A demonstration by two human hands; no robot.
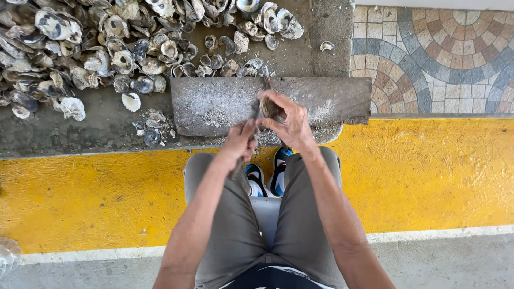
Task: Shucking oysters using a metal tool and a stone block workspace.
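The person sits with both hands raised over a flat grey stone slab [214, 104] that lies on the rough grey concrete worktop [101, 131]. The right hand [289, 120] has its grip closed around a small brownish oyster shell [267, 108], fingers curled over the top of it, just above the near edge of the slab. The left hand [241, 142] is closed on the handle of a thin dark shucking tool [254, 115], whose tip meets the shell. A large heap of empty grey-white oyster shells [96, 48] spreads over the worktop beyond and left of the slab. A few loose shells [152, 131] lie beside the slab's left end. Below the hands are grey trousers [235, 225] and blue-and-white shoes [267, 174] on a yellow painted floor [428, 176].
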